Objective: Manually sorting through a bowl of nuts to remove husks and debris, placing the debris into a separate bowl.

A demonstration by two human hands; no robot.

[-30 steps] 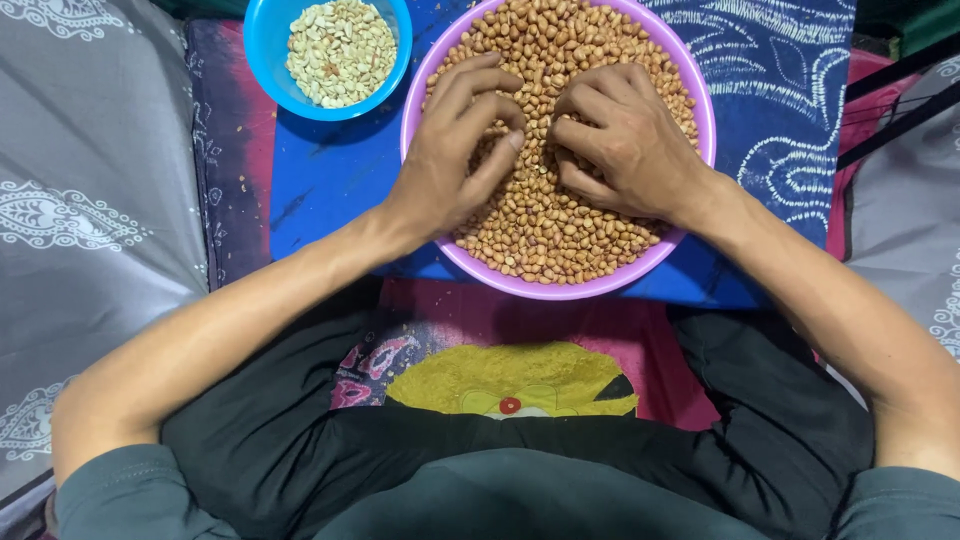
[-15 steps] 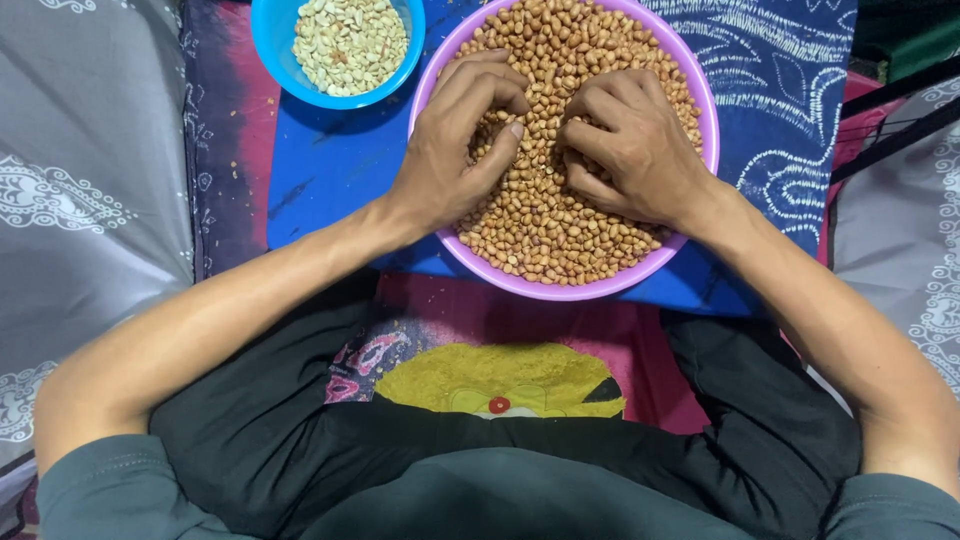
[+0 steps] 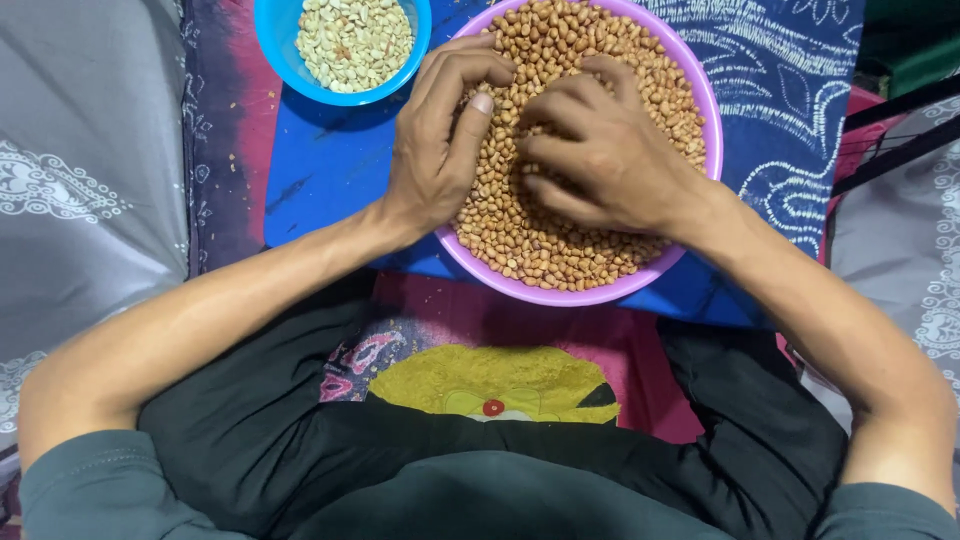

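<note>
**Both my hands in a bowl of peanuts**

Looking down from my head camera, I sit cross-legged in dark trousers on a pink cloth [image 3: 600, 340] printed with a yellow shape. Ahead lies a blue patterned cloth [image 3: 330, 170], with grey patterned fabric [image 3: 90, 180] on either side.

On the blue cloth stands a round purple bowl [image 3: 560, 293] heaped with brown-skinned peanuts [image 3: 530, 235]. My left hand [image 3: 435, 150] rests over its left rim, fingers curled, thumb tip pressed into the peanuts. My right hand [image 3: 600, 150] lies on the heap, fingers bent and loosely gathered. The two hands sit close together, nearly touching. I cannot tell whether either one grips any peanuts.

Just left of the purple bowl, at the top edge, a smaller blue bowl [image 3: 275, 45] holds pale skinned peanuts [image 3: 355, 40].
</note>
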